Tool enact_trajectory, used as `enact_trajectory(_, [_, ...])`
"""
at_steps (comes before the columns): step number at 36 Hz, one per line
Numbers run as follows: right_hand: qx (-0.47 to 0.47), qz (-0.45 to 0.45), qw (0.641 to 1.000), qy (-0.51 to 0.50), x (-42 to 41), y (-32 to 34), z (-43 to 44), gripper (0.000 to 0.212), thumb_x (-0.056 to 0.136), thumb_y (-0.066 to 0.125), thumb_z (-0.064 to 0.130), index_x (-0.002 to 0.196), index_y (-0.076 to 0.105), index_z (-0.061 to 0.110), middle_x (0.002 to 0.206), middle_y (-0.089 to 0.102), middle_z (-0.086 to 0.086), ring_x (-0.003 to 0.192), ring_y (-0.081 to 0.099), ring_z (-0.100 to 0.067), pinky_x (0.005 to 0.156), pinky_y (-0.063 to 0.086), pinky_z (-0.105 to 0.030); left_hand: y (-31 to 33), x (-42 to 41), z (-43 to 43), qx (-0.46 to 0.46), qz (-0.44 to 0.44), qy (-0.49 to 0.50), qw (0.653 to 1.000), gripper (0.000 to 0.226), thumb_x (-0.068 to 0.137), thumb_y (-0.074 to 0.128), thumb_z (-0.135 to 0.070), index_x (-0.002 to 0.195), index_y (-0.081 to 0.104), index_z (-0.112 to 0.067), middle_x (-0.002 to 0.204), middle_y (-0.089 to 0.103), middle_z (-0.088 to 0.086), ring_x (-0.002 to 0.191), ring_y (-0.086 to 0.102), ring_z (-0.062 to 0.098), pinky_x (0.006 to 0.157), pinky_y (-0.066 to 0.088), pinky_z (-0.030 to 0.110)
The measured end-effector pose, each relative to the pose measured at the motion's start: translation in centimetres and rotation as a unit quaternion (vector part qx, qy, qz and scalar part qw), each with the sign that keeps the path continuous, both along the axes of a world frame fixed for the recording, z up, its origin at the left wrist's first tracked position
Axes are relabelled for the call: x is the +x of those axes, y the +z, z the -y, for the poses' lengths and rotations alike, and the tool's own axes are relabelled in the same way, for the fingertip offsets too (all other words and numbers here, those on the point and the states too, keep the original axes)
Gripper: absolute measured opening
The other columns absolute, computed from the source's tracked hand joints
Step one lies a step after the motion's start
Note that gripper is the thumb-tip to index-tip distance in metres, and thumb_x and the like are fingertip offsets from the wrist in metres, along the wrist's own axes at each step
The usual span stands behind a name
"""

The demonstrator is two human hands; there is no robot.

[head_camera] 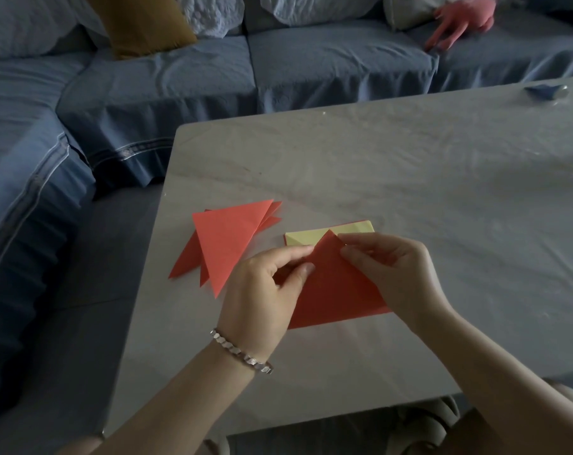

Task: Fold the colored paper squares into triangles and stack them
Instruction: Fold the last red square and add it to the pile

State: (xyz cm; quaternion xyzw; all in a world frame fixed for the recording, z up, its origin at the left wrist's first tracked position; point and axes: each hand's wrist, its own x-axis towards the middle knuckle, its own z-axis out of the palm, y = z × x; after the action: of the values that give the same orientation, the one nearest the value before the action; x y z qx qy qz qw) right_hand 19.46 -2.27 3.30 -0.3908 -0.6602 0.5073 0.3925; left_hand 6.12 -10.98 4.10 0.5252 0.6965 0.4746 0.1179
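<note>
Two hands, left (262, 290) and right (390, 270), pinch the red triangle (337, 290) near its apex.

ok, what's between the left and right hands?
Head view: the red paper, its top corner pinched from either side by the left hand and the right hand.

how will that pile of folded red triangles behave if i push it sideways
The pile of folded red triangles is probably very light and would slide easily on the smooth-looking table. Its sheets lie fanned, corners out of line, so a push would likely scatter them further. Thin paper: edges may buckle.
</note>
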Motion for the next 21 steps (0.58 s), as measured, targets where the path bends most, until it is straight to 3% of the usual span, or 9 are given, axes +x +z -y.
enact_trajectory(4, [0.004,0.018,0.999,0.031,-0.2,0.0,-0.2,0.03,0.076,0.072,0.008,0.069,0.069,0.037,0.06,0.066,0.021,0.061,0.055,0.002,0.06,0.041,-0.005,-0.2,-0.4,0.1,-0.024,0.021,0.006,0.999,0.02,0.076,0.072,-0.006,0.091,0.073,-0.017,0.075,0.06,-0.03,0.072,0.059,-0.014,0.069,0.042,0.001])
enact_trajectory(8, [0.01,0.058,0.995,0.084,-0.8,0.0,-0.4,0.033,0.076,0.072,0.009,0.068,0.069,0.041,0.065,0.069,0.016,0.067,0.059,-0.009,0.065,0.042,-0.01,-0.3,-1.2,0.5,-0.086,0.077,0.019,0.993,0.018,0.075,0.073,-0.012,0.09,0.071,-0.022,0.071,0.068,-0.015,0.067,0.063,-0.003,0.065,0.047,0.009])
enact_trajectory(12, [0.026,0.128,0.976,0.173,-2.4,-0.1,-0.5,0.033,0.078,0.071,0.009,0.071,0.067,0.041,0.065,0.065,0.027,0.07,0.059,0.008,0.068,0.041,-0.004,-0.8,-2.2,0.9,-0.126,0.141,0.025,0.982,0.019,0.073,0.074,-0.013,0.073,0.068,-0.031,0.063,0.07,-0.006,0.059,0.066,0.006,0.066,0.055,0.026])
enact_trajectory(15, [0.039,0.179,0.957,0.225,-3.7,-0.3,-0.8,0.029,0.079,0.07,0.01,0.076,0.069,0.038,0.072,0.066,0.023,0.076,0.062,0.005,0.076,0.048,-0.013,-1.4,-3.2,1.4,-0.152,0.193,0.045,0.968,0.023,0.071,0.075,-0.006,0.065,0.065,-0.026,0.052,0.066,-0.004,0.052,0.064,0.012,0.06,0.058,0.035])
enact_trajectory(18, [0.049,0.217,0.939,0.264,-5.0,-0.6,-1.0,0.017,0.079,0.07,0.012,0.088,0.074,0.027,0.086,0.072,0.009,0.085,0.064,-0.007,0.085,0.049,-0.028,-2.2,-4.2,1.8,-0.176,0.239,0.056,0.953,0.019,0.072,0.074,-0.003,0.071,0.064,-0.019,0.046,0.062,-0.006,0.044,0.061,0.01,0.051,0.056,0.029])
enact_trajectory(21, [0.066,0.227,0.922,0.306,-6.2,-1.1,-1.0,0.016,0.079,0.069,0.01,0.091,0.075,0.02,0.088,0.073,0.003,0.087,0.063,-0.012,0.085,0.048,-0.031,-2.8,-4.8,2.3,-0.187,0.261,0.05,0.946,0.018,0.073,0.073,-0.003,0.067,0.066,-0.018,0.045,0.062,-0.007,0.042,0.059,0.007,0.044,0.052,0.021])
